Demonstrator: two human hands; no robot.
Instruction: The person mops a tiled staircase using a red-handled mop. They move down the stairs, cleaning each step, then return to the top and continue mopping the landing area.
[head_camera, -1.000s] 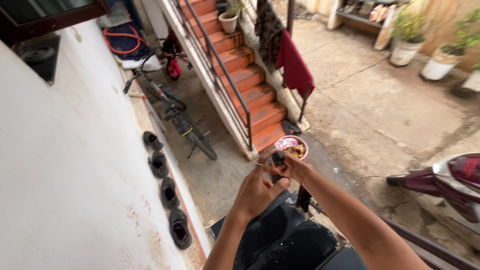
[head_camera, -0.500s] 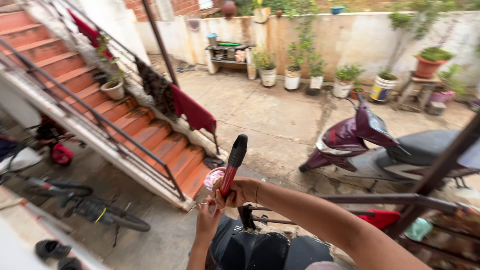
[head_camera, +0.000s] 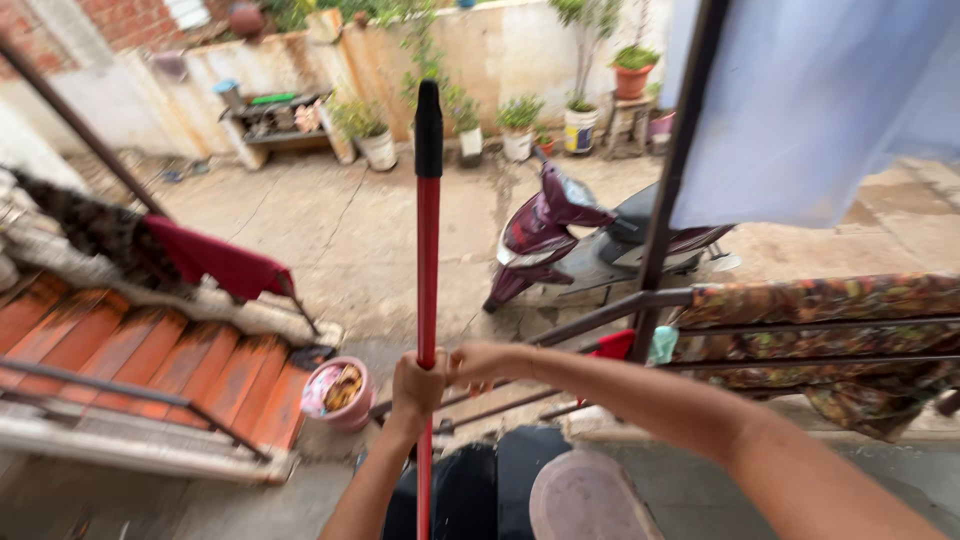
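Observation:
A long red pole with a black grip at its top stands upright in front of me, reaching down past the frame's bottom edge. My left hand is wrapped around the red shaft at about mid-height. My right hand comes in from the right and touches the shaft just beside the left hand, fingers curled against it. Both forearms stretch out over a drop to a paved yard below.
A pink bucket sits at the foot of orange-red stairs. A maroon scooter is parked in the yard. A metal railing with patterned cloth runs at right, a pale blue sheet hangs above. Potted plants line the far wall.
The view has swung right and up from the stairs toward the yard. The pole now stands straight up and reaches much higher, with both hands lower on its red shaft.

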